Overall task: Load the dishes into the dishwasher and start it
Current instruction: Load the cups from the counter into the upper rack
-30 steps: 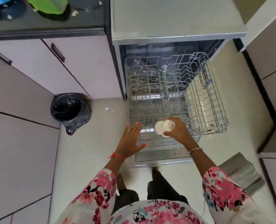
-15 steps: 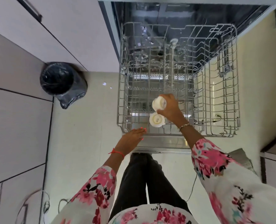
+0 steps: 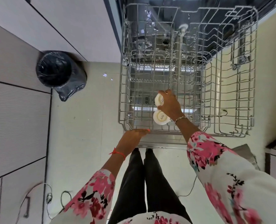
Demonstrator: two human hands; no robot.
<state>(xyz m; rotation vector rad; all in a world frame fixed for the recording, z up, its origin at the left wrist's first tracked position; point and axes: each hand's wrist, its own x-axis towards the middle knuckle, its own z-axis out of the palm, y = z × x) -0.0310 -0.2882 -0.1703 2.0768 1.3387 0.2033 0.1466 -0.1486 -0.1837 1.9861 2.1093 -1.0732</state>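
Observation:
The dishwasher's wire rack [image 3: 240, 101] is pulled out over the open door [image 3: 163, 142]. One white cup [image 3: 160, 117] stands upside down in the rack's front left part. My right hand [image 3: 170, 105] grips a second white cup [image 3: 159, 100], tilted on its side, just behind the first one and above the rack floor. My left hand [image 3: 134, 135] rests flat with fingers apart on the rack's front left rim and holds nothing.
A bin lined with a black bag [image 3: 59, 73] stands on the floor to the left of the dishwasher. Pale cabinet fronts [image 3: 17, 110] line the left side. Cables [image 3: 50, 196] lie on the floor near my left. A grey mat [image 3: 245, 152] lies at the right.
My head has leaned in over the rack. One cup now stands upside down in the rack. My right hand holds the second cup just behind it, and my left hand has come down onto the rim.

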